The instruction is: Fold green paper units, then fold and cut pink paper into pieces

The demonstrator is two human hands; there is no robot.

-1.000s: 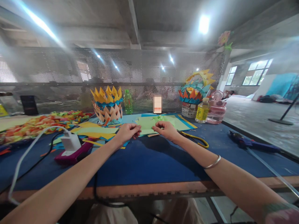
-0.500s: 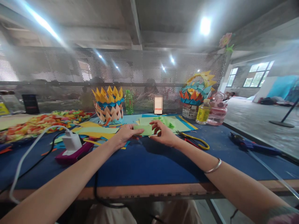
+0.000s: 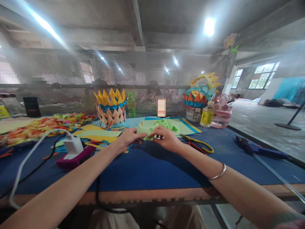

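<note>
Blue felt-covered tabletop [image 3: 152, 168]: carrying everything listed, wooden strip running along its near edge.

Heap of multicoloured folded paper pieces [image 3: 40, 125]: spreading along the far left edge.

Loose sheets of yellow, green and blue craft paper [image 3: 100, 133]: lying flat across the far middle of the tabletop.

Yellow, blue and peach spiked paper basket [image 3: 111, 108]: standing upright toward the far edge, left of centre.

Multicoloured spiked paper basket with a yellow handle [image 3: 199, 95]: standing at the far right edge, a pink plastic jug [image 3: 220, 113] just beside it.

Left hand [image 3: 127, 138]: fingers curling closed, pinching the left end of the small pale green folded paper strip [image 3: 145, 133].

Right hand [image 3: 168, 138]: fingers bending down over the strip's right end, gripping it.

Small pale green folded paper strip: being held between both hands, just above the tabletop's far middle, in front of the loose sheets.

Yellow-handled scissors [image 3: 200, 144]: lying just right of the right hand.
</note>
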